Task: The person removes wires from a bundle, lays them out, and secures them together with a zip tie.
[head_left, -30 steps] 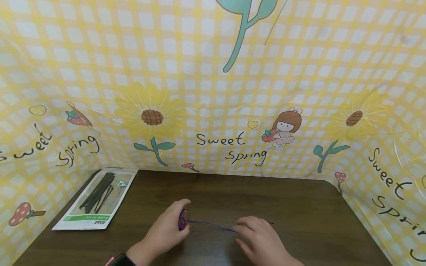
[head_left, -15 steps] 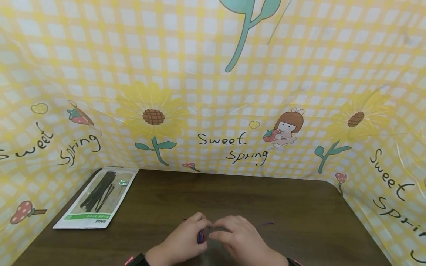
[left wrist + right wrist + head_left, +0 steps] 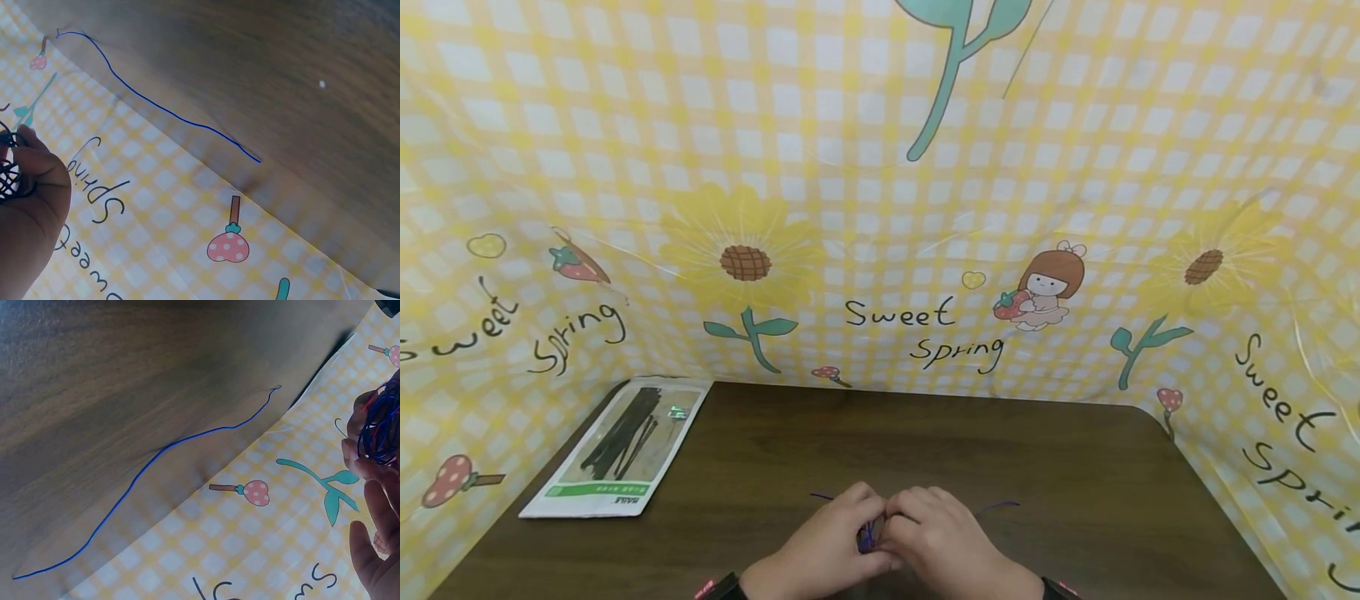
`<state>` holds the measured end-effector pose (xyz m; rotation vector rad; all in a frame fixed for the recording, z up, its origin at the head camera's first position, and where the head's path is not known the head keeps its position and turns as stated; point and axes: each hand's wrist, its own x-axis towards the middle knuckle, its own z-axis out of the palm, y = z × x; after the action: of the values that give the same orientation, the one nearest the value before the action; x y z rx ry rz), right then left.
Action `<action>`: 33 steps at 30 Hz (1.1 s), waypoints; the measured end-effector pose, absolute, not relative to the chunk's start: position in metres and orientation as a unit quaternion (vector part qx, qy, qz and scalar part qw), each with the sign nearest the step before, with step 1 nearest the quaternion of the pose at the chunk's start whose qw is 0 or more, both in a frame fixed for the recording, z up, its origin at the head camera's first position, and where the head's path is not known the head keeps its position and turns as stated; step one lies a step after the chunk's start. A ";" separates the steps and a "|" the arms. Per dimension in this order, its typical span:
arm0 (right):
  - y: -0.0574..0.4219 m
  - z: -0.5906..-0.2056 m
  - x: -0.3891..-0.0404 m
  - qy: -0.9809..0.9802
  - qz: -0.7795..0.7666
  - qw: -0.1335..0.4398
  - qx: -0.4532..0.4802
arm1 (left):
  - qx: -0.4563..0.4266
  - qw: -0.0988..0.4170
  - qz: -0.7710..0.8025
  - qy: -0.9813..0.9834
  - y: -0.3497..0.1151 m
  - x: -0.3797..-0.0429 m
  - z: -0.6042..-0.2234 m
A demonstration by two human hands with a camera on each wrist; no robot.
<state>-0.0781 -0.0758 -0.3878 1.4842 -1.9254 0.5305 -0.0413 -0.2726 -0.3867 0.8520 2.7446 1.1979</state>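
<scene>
In the head view my left hand (image 3: 820,542) grips a small bundle of thin blue and red wire (image 3: 868,535) near the front of the table. Against it, my right hand (image 3: 943,537) has curled fingers that meet the bundle and the left fingertips. Most of the bundle is hidden between the hands; the right wrist view shows its looped strands (image 3: 381,428) better. Behind both hands a single blue wire (image 3: 153,456) lies loose on the table in a wavy line. Only its two ends show past the hands in the head view.
A white packet (image 3: 617,492) with a green stripe and a dark printed picture lies at the table's left edge. The brown table (image 3: 850,442) is bounded at the back and sides by a yellow checked sheet (image 3: 880,208). Dark bands circle both wrists.
The hands stood apart a second ago, the left one holding the bundle. They have come together at the middle, the right fingers now meeting the bundle. The loose wire's right end hardly moves.
</scene>
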 end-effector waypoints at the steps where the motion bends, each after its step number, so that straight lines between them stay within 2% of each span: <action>1: -0.075 -0.388 -0.078 -0.738 0.203 0.315 0.560 | 0.277 0.006 0.382 0.882 -0.273 -0.041 -0.387; 8: -0.073 -0.387 -0.080 -0.754 0.189 0.325 0.539 | 0.322 -0.075 0.337 0.882 -0.271 -0.042 -0.387; 11: -0.071 -0.387 -0.082 -0.762 0.185 0.330 0.526 | 0.335 -0.087 0.325 0.880 -0.272 -0.042 -0.388; 22: -0.054 -0.384 -0.089 -0.818 0.190 0.289 0.459 | 0.291 -0.039 0.311 0.904 -0.280 -0.041 -0.385; 33: -0.049 -0.384 -0.092 -0.810 0.194 0.316 0.454 | 0.257 -0.021 0.302 0.918 -0.281 -0.043 -0.384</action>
<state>-0.0918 -0.0494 -0.3841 1.1957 -2.1337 0.5097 -0.0435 -0.2806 -0.3840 0.8185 2.9223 0.9631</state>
